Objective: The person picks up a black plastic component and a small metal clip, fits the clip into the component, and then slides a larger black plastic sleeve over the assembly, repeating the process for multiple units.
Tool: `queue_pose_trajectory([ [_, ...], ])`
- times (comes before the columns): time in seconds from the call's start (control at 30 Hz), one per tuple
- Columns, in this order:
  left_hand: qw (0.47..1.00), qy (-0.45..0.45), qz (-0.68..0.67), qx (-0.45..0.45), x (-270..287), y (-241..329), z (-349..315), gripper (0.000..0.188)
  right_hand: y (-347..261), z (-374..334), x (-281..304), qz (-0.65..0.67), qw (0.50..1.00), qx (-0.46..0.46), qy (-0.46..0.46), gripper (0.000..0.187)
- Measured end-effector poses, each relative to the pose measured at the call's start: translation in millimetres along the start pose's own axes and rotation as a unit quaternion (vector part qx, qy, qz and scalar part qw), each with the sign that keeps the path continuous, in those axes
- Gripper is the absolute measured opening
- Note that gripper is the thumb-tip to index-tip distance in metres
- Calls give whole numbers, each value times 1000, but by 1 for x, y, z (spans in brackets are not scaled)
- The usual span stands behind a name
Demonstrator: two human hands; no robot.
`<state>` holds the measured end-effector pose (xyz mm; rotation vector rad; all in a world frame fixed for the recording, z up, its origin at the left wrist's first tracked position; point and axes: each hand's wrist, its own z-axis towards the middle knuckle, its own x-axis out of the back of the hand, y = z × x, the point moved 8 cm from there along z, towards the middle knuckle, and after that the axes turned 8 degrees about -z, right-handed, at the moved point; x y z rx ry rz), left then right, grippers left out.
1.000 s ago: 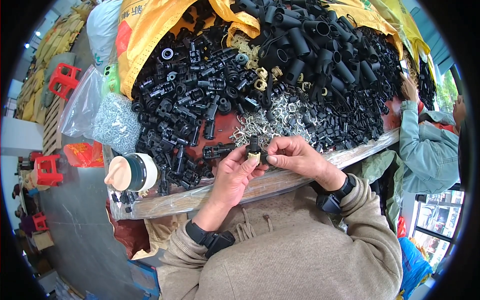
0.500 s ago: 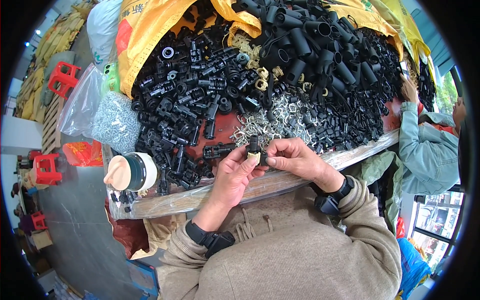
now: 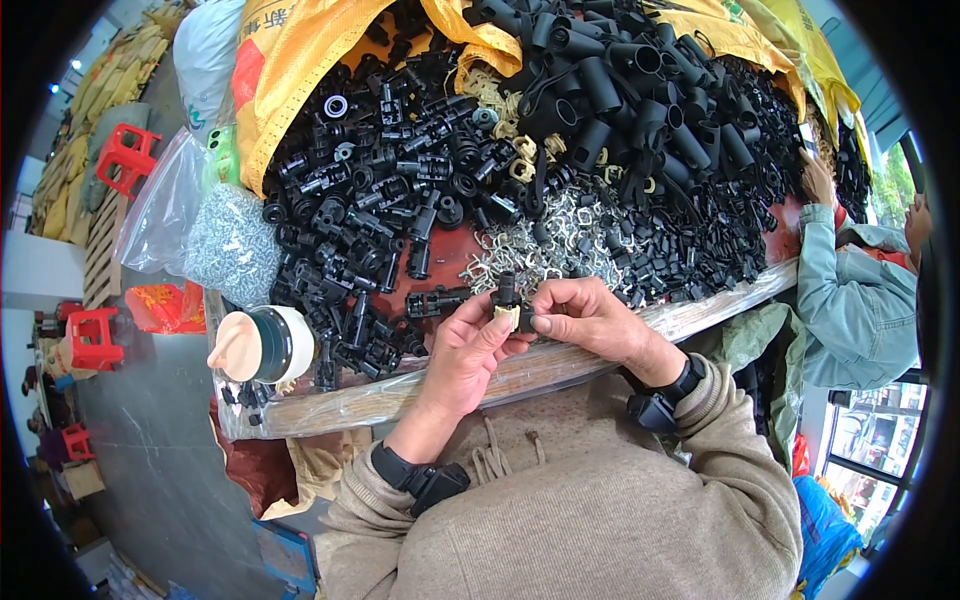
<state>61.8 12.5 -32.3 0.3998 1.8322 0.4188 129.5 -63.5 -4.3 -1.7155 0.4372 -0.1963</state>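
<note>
Between thumb and fingers of my left hand [image 3: 466, 352] is a small black plastic fitting [image 3: 507, 288] with a cream-coloured ring piece [image 3: 508, 317] around its lower part. My right hand [image 3: 597, 320] meets it from the right, thumb and forefinger pinching a small black piece [image 3: 526, 318] against its side. The fingers partly hide where the pieces join. Just beyond my hands lies a heap of pale, curved clips [image 3: 550, 235]. Several black cylindrical fittings [image 3: 437, 302] lie left of my left hand.
Black tubes [image 3: 650, 120] are piled at the back, small black parts [image 3: 700, 235] to the right. A lidded cup [image 3: 262, 345] and a clear bag of screws [image 3: 232, 245] stand at left. The wooden table edge [image 3: 345, 408] runs before me. A co-worker's sleeve [image 3: 850, 310] is at far right.
</note>
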Motion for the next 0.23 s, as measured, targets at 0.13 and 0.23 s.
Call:
queue_pose_trajectory([
  [0.13, 1000, -4, 2, -2, -1, 0, 0, 30, 2, 0, 0, 5, 1000, 4, 3, 15],
  [0.23, 1000, -5, 7, -6, -1, 1, 0, 30, 3, 0, 1, 3, 1000, 6, 4, 14],
])
